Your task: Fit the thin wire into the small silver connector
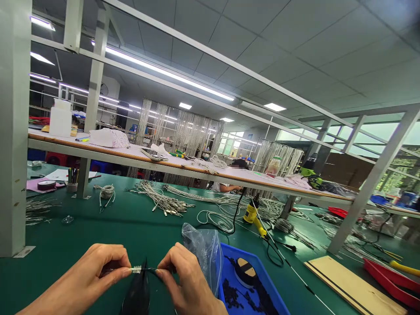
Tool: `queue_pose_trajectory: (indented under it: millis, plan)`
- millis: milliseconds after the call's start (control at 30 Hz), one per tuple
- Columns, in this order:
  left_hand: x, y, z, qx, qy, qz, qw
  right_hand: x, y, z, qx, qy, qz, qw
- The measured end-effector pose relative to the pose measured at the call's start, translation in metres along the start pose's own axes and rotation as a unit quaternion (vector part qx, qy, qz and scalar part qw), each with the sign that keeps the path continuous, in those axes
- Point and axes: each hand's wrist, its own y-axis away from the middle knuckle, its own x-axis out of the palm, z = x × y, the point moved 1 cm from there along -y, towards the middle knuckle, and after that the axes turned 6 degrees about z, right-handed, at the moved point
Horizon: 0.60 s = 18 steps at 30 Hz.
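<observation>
Patched in from way over here, I've got a wide green flat-topped workbench [108, 232] filling the near part of my view. Above it, a long white shelf with a brown front edge [108, 153] runs from left to far right, with a thick pale-grey post [13, 131] on the near left. Up top I see a grey panelled ceiling [229, 26], a long white strip light [170, 74] slanting underneath, and pale-framed windows [380, 131] on the right, greenery outside.

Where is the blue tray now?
Low in the head view, the blue tray sits on the green table, right of the right hand and clear bag.
</observation>
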Motion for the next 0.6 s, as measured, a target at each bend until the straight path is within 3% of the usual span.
queue_pose_trajectory:
  millis: [333, 600]
  plan:
    - [0.003, -0.001, 0.001, -0.017, 0.061, 0.057, 0.996, -0.003, 0.000, 0.000, -0.006, -0.001, -0.006, 1.000]
    - [0.010, 0.000, 0.020, 0.024, 0.146, 0.023, 0.989, -0.002, 0.002, 0.001, -0.007, -0.006, -0.006, 1.000]
